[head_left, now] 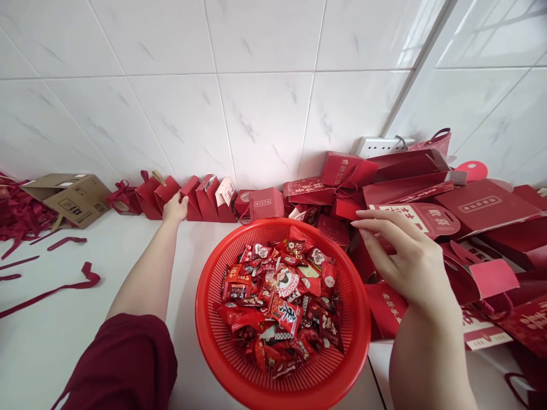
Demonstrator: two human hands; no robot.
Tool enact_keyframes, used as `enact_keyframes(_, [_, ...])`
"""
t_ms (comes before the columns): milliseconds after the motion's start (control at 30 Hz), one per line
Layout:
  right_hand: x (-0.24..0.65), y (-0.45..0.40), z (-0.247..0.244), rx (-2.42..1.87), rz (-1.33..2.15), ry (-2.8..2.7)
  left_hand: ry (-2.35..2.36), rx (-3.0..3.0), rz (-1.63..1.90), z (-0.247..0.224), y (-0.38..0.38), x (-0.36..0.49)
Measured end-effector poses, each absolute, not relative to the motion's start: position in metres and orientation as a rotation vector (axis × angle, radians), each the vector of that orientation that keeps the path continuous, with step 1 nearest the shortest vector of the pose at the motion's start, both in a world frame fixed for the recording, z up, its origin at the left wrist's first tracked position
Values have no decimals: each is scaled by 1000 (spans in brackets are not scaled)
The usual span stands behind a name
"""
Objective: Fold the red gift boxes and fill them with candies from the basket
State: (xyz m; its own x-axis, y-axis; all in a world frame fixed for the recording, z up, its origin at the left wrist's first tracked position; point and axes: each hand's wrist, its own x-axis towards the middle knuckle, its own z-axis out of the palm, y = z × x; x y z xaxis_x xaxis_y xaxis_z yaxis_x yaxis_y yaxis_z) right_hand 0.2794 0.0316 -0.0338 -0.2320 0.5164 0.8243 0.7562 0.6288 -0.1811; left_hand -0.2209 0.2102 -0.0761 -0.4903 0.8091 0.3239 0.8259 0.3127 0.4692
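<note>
"Left grip [175, 208]?"

"On a box [167, 189] in the row [205, 196] by the wall [265, 125]; cannot tell how tight."

"Right grip [412, 265]?"

"Loose, nothing inside, by the basket [202, 290] of sweets [285, 313]."

"How best?"

"Touch softly, so as not to squash or tip the row."

Red basket [207, 313], grey-veined white tiles [265, 40]

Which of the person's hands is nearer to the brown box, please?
Left. The left hand is at the red boxes beside the brown box; the right hand is farther away, past the basket.
</note>
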Motion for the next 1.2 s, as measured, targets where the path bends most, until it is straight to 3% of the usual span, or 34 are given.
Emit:
enact_keyframes(100, [280,32,-33,-1006,-326,-1894,-2375,-1556,-907,-87,196,-199])
enact_keyframes(333, [278,31,-32,-1016,-323,-1916,-2170,-2163,-562,-134,181,-150])
enact_keyframes(533, [280,29,-30,-1015,-297,-1910,-2112,-2407,-287,-154,188,-147])
enact_keyframes(700, [283,28,-28,-1011,-301,-1909,-2116,-2422,-252,-160,190,-148])
enact_keyframes(967, [285,21,-24,-1005,-259,-1909,-2151,-2422,-674,-144,159,-137])
enact_keyframes(1200, [281,15,-22,-986,-249,-1914,-1904,-1922,-1534,-51,96,-108])
